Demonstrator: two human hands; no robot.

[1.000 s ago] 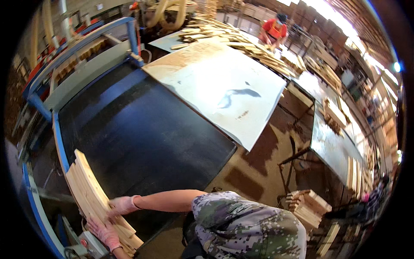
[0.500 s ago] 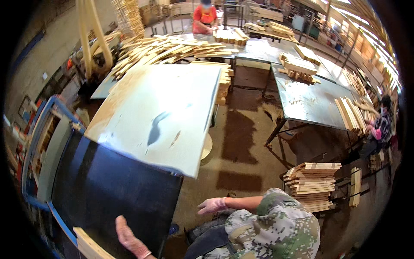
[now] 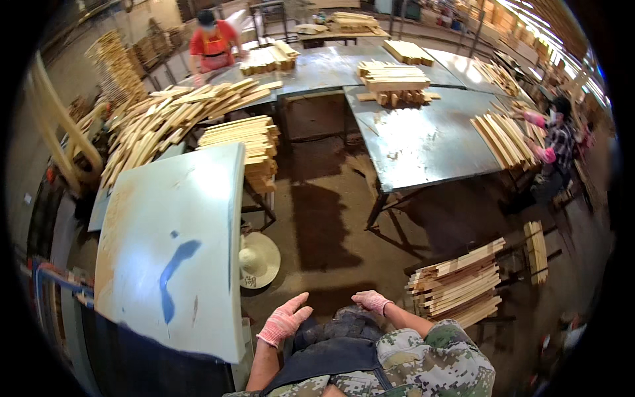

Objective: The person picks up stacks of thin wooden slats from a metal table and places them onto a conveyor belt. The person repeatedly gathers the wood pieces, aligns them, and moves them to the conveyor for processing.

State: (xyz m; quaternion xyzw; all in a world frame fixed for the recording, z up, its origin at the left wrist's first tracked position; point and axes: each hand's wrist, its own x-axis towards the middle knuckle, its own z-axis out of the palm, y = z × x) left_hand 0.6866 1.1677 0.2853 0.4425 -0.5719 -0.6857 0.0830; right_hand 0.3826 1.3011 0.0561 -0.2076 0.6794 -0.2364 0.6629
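Presently, two gloved hands are held out before a dark apron (image 3: 331, 364). The left hand (image 3: 284, 322), between 6 and 7 o'clock, is pictured empty, its digits stretched and parted. The right hand (image 3: 372, 302) is shown at 5 o'clock with its fingers bent; whether it is loose or pressed together cannot be told. At 4 o'clock, apart from the right hand, a stack of wooden strips (image 3: 460, 284) is piled. A pale panel (image 3: 192, 225), marked by a blue smear, is seen at 8 o'clock near the left hand, and a straw hat (image 3: 259, 260) is glimpsed just beside its edge. A metal-topped table (image 3: 450, 159) at 2 o'clock is loaded with lumber, attended near 3 o'clock by a co-worker (image 3: 562, 145). At 10 o'clock, a heap of strips (image 3: 165, 122) is spread.
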